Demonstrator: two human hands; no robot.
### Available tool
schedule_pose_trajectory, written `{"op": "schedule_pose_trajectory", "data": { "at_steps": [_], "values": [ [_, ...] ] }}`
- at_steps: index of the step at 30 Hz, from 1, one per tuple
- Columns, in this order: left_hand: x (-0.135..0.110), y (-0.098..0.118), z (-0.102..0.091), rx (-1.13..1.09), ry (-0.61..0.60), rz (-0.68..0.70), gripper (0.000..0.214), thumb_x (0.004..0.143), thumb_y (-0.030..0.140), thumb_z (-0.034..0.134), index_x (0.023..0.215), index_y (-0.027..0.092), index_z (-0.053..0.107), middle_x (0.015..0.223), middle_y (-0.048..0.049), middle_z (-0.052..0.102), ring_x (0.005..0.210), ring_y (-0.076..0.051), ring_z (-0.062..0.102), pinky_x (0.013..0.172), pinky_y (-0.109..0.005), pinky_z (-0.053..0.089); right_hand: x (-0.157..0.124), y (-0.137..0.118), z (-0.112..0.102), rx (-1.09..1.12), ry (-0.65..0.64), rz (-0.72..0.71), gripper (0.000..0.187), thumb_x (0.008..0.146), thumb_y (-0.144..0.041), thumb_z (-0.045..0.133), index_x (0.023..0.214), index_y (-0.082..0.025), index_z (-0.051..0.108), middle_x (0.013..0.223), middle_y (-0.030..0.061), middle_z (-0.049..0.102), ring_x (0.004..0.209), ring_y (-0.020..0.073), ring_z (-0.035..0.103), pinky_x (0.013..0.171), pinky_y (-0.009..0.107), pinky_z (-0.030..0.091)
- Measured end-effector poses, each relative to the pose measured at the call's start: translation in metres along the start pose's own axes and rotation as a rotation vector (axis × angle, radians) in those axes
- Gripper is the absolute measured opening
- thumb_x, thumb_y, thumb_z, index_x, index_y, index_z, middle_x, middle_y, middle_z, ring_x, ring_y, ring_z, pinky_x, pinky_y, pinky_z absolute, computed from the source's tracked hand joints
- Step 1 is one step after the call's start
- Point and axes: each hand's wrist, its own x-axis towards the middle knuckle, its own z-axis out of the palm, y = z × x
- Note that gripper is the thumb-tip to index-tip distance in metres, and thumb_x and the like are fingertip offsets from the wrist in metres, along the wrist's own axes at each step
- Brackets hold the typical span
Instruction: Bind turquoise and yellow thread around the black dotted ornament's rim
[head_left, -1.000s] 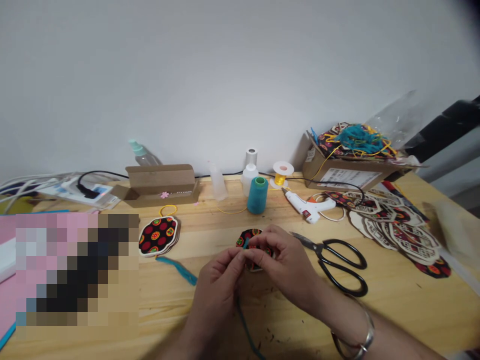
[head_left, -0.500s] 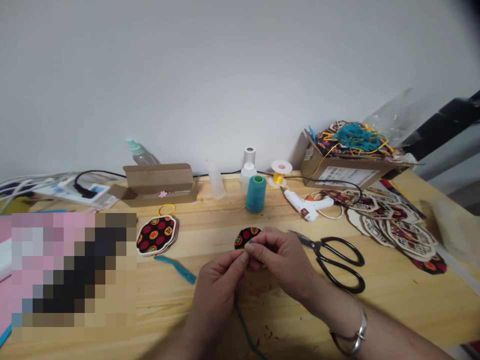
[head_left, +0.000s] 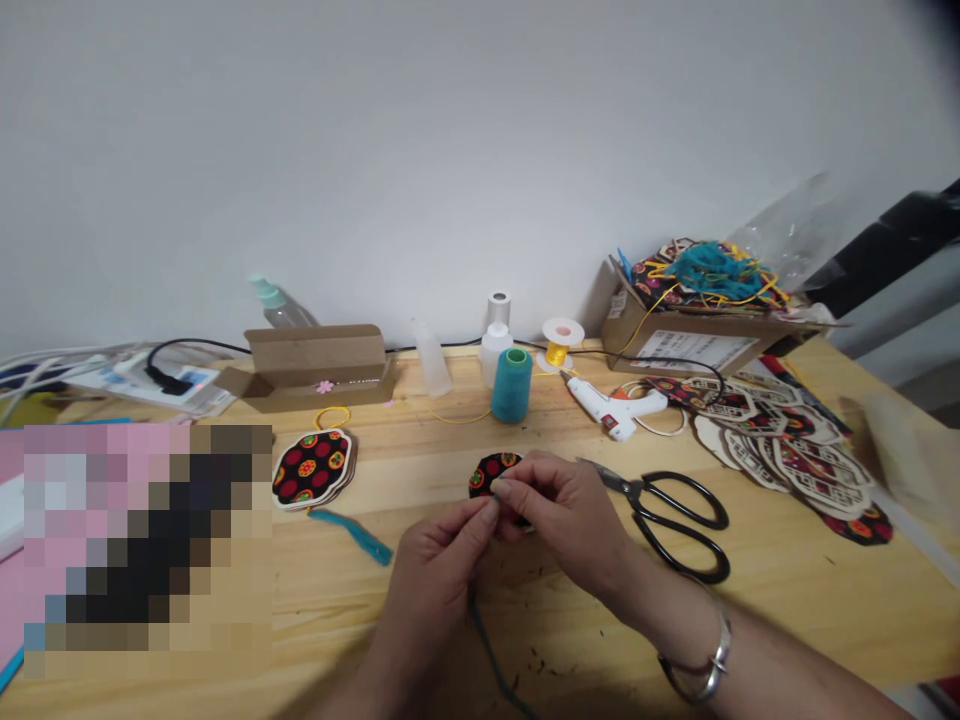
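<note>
My left hand [head_left: 442, 565] and my right hand [head_left: 566, 510] meet over the front middle of the table, thumbs and fingertips pinched close together. Between them runs teal thread [head_left: 491, 645], whose tail hangs from under my left hand toward the bottom edge. Just behind the fingertips lies a dark patterned fabric piece [head_left: 489, 472], partly hidden by my right hand. Black-handled scissors [head_left: 637, 492] rest to the right of my right hand. Farther left sits a stack of patterned pieces [head_left: 315, 468] with a teal tassel [head_left: 352, 532] and a yellow loop.
Behind my hands stand a teal thread cone [head_left: 512, 388], a yellow cord spool [head_left: 557, 352] and a white glue gun [head_left: 615, 408]. Cut pieces [head_left: 795, 450] spread at right, below a full cardboard box [head_left: 675, 335]. An open narrow box [head_left: 319, 385] stands back left.
Very little differs. My fingertips have shifted slightly while staying pinched together at the thread; the things on the table keep their places.
</note>
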Motion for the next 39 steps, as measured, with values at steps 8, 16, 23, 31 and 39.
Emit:
{"op": "schedule_pose_trajectory", "data": {
  "at_steps": [8,16,23,31,39],
  "values": [
    [0.000,-0.007,-0.002,-0.027,-0.035,-0.083,0.029,0.077,0.035,0.059,0.057,0.015,0.056,0.051,0.0059,0.039,0.046,-0.006,0.025,0.043,-0.019,0.018,-0.001,0.001,-0.002,-0.023,0.022,-0.044,0.016,0.076,-0.022,0.057,0.063,-0.014,0.059,0.061,-0.0025,0.054,0.057,0.0081,0.049,0.053,0.019,0.040],
    [0.002,-0.008,0.001,-0.158,-0.060,-0.039,0.017,0.081,0.031,0.056,0.073,0.017,0.063,0.057,0.0042,0.041,0.054,-0.008,0.032,0.049,-0.018,0.026,0.001,-0.002,-0.004,0.135,0.027,0.019,0.016,0.077,-0.024,0.057,0.066,-0.014,0.057,0.053,-0.0041,0.052,0.050,0.0064,0.046,0.050,0.018,0.037],
    [-0.002,-0.001,0.002,0.151,0.001,0.057,0.019,0.081,0.033,0.054,0.075,0.018,0.064,0.060,0.0036,0.047,0.060,-0.010,0.038,0.056,-0.020,0.031,0.005,-0.008,-0.017,0.522,-0.121,0.032,0.017,0.082,-0.028,0.054,0.072,-0.015,0.052,0.059,-0.0022,0.056,0.044,0.0045,0.045,0.043,0.016,0.033],
    [-0.006,0.004,0.003,0.432,0.221,0.314,0.018,0.083,0.029,0.050,0.092,0.022,0.063,0.088,-0.0017,0.060,0.085,-0.018,0.052,0.077,-0.028,0.037,0.008,-0.023,-0.041,0.725,0.033,-0.148,0.012,0.082,-0.024,0.056,0.075,-0.017,0.049,0.061,-0.0049,0.051,0.049,0.0034,0.048,0.046,0.014,0.033],
    [-0.017,0.005,0.004,0.199,0.073,0.251,0.014,0.079,0.028,0.057,0.076,0.021,0.068,0.059,-0.0001,0.056,0.055,-0.013,0.051,0.049,-0.023,0.037,0.004,-0.023,-0.036,0.445,0.134,-0.271,0.012,0.083,-0.027,0.053,0.075,-0.019,0.049,0.065,-0.0026,0.056,0.054,0.0087,0.053,0.048,0.021,0.039]
  ]
}}
